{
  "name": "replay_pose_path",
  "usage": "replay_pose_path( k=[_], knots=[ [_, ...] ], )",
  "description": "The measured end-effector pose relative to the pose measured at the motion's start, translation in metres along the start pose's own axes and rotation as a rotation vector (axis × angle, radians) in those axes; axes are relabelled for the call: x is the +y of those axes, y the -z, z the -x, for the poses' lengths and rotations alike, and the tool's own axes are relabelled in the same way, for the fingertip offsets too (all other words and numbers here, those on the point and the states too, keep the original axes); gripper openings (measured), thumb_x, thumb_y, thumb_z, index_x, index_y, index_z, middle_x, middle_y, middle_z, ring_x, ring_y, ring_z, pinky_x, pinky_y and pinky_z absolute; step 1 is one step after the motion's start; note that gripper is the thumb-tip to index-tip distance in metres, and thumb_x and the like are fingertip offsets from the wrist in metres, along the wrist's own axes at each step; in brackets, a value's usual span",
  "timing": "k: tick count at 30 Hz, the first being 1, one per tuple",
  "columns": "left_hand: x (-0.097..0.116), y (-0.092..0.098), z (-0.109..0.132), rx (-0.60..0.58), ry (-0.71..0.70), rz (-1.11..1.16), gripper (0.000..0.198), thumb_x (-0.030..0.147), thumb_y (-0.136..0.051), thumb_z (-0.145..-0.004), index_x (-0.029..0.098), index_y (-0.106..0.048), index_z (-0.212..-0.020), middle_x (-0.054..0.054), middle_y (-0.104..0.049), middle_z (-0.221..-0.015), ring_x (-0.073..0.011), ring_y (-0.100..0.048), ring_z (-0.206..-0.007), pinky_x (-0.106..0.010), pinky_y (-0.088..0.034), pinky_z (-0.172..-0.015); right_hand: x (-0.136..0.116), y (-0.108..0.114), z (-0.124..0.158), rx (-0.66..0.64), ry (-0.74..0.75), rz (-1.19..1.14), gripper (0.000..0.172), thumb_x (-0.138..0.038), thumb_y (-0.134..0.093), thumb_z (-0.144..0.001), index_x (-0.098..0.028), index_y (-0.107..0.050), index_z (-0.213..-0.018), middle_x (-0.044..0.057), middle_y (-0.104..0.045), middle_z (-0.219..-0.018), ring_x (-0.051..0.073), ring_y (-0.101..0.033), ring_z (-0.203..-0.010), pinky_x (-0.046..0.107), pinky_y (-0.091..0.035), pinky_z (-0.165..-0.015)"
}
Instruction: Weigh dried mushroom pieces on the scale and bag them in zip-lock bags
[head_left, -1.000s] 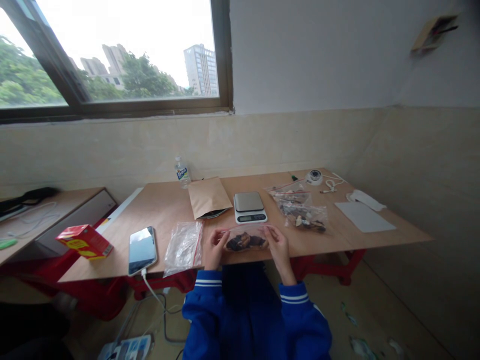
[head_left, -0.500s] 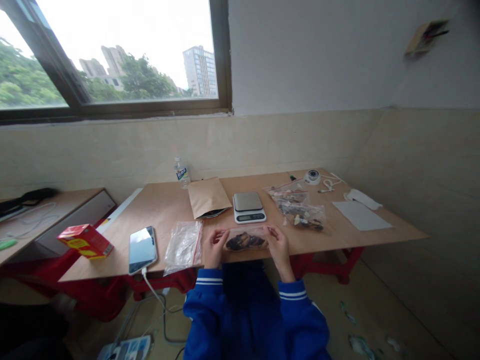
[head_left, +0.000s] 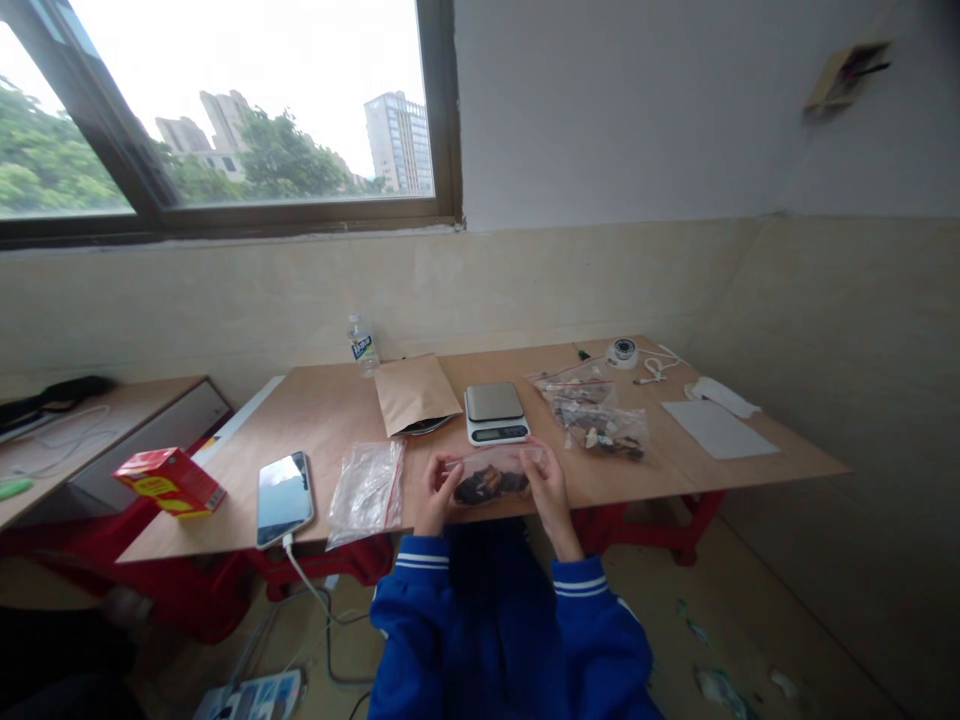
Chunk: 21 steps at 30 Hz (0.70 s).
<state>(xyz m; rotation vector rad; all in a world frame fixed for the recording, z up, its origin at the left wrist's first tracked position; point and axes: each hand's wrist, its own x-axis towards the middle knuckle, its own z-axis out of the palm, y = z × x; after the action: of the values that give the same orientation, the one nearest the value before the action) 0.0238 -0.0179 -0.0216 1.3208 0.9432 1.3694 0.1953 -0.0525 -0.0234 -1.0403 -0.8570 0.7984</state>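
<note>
A clear plastic bag with dark brown dried pieces (head_left: 491, 482) is held at the table's front edge. My left hand (head_left: 437, 492) pinches its left upper corner, and my right hand (head_left: 549, 492) grips the right one. Just beyond the bag stands a white kitchen scale (head_left: 496, 412) with a bare metal plate. Filled clear bags (head_left: 604, 430) lie to the right of the scale. On its left is a brown paper bag (head_left: 417, 395), and nearer me a stack of clear bags (head_left: 367, 490) lies left of my left hand.
A phone (head_left: 285, 498) with a cable and a red box (head_left: 171, 481) are on the left. A bottle (head_left: 363, 345) stands at the back. White paper (head_left: 720, 430), a cloth (head_left: 724, 397) and a white dome camera (head_left: 622, 352) lie on the right.
Both hands have drawn slightly closer together, and the held bag has risen a little toward the scale. The pieces inside it sit more bunched up.
</note>
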Motion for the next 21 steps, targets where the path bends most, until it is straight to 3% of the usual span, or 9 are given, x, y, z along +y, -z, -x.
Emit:
replay_pose_path(
  k=[6, 16, 21],
  knots=[
    [-0.01, 0.002, -0.001, -0.039, 0.045, -0.037, 0.032, 0.042, -0.068, -0.068, 0.016, -0.059, -0.083, -0.003, -0.063, -0.079, -0.0131, -0.059, -0.067, -0.023, -0.048, -0.061, 0.002, 0.0, -0.001, -0.047, 0.028, 0.059, 0.03, -0.045, -0.063, -0.076, -0.017, -0.063, -0.087, 0.006, -0.071, -0.085, 0.022, -0.067, -0.084, 0.034, -0.052, -0.079],
    [0.006, 0.005, 0.001, -0.015, -0.041, -0.13, 0.028, 0.043, -0.069, -0.068, 0.016, -0.065, -0.077, -0.004, -0.064, -0.081, -0.0156, -0.059, -0.076, -0.024, -0.046, -0.067, 0.001, 0.004, -0.001, -0.025, 0.092, 0.138, 0.029, -0.044, -0.063, -0.075, -0.017, -0.066, -0.085, 0.003, -0.069, -0.08, 0.019, -0.064, -0.078, 0.031, -0.051, -0.074],
    [0.009, 0.005, 0.002, 0.066, -0.135, -0.277, 0.023, 0.04, -0.068, -0.069, 0.018, -0.068, -0.075, -0.004, -0.067, -0.079, -0.016, -0.058, -0.073, -0.027, -0.044, -0.068, 0.0, 0.009, -0.001, -0.032, 0.116, 0.179, 0.028, -0.043, -0.064, -0.075, -0.017, -0.066, -0.085, 0.003, -0.068, -0.081, 0.018, -0.063, -0.075, 0.03, -0.05, -0.07]
  ],
)
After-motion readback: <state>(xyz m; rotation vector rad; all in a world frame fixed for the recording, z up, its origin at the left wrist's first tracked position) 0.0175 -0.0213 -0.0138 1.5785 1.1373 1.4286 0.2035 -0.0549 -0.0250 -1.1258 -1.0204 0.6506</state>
